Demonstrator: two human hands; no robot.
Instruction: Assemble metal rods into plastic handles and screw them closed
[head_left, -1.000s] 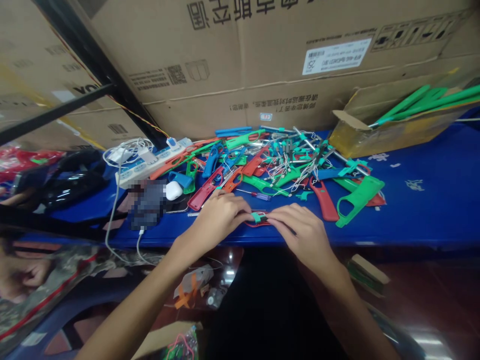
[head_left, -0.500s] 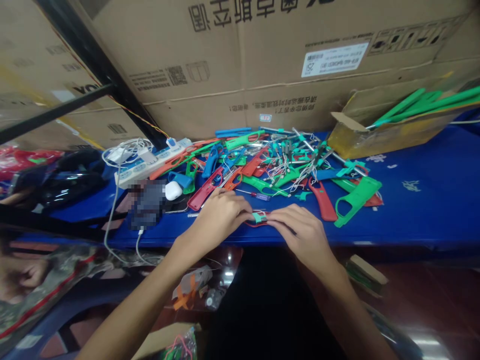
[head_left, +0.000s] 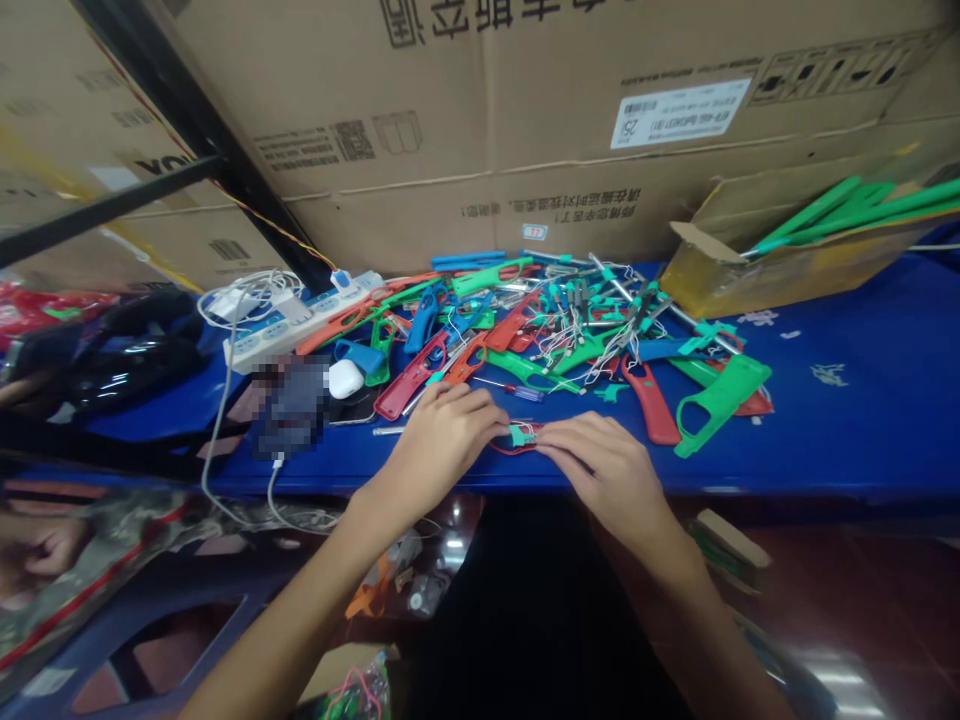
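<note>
Near the front edge of the blue table, my left hand [head_left: 448, 440] and my right hand [head_left: 602, 462] pinch a small assembly between them. It is a red lighter casing [head_left: 512, 450], mostly covered by my fingers, with a teal plastic piece [head_left: 521, 436] and thin white wires inside. A metal tube [head_left: 388, 431] pokes out left of my left hand. Just beyond my hands lies a screwdriver [head_left: 527, 394] with a clear purple handle. Behind it spreads a pile of lighter parts [head_left: 577, 320]: coloured casings, metal tubes, teal pieces and white wires.
A cardboard box [head_left: 720, 285] of green casings stands at the back right. On the left are a power strip [head_left: 262, 338], a white earbud case [head_left: 346, 379] and a charging cable [head_left: 217, 440]. Large cartons [head_left: 420, 220] wall off the back. A person's hand [head_left: 56, 548] shows at far left.
The view has shifted slightly. Both my hands keep their pinch on the casing, and the teal piece sits a little differently between my fingertips.
</note>
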